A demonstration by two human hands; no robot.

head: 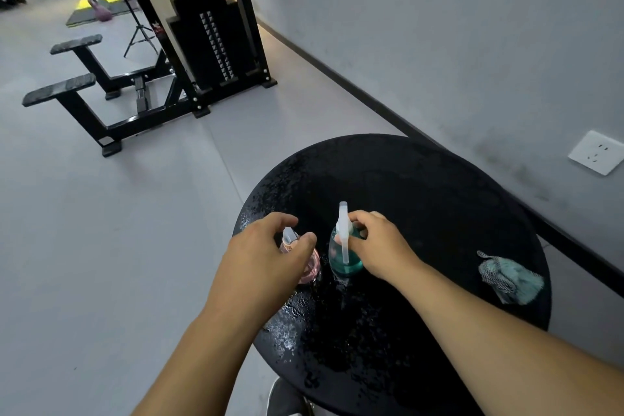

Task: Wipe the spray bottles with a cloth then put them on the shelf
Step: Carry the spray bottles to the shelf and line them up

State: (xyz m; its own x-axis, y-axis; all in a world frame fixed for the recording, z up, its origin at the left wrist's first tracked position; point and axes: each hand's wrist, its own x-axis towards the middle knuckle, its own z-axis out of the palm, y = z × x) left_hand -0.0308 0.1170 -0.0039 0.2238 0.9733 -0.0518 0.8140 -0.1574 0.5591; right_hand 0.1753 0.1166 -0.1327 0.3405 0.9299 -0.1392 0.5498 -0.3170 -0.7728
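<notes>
Two small spray bottles stand upright on a round black table (422,186). The pink bottle (312,267) is on the left, and my left hand (266,253) curls round its clear spray head from above. The teal bottle (342,262) stands just right of it, with a long white nozzle pointing away from me. My right hand (374,243) grips the teal bottle's neck and trigger. A crumpled teal and striped cloth (510,277) lies on the table's right side, apart from both hands.
The tabletop is wet with droplets. A grey wall with a white socket (596,152) runs along the right. A black cable weight machine (209,37) and its padded benches stand on the grey floor to the far left. No shelf is visible.
</notes>
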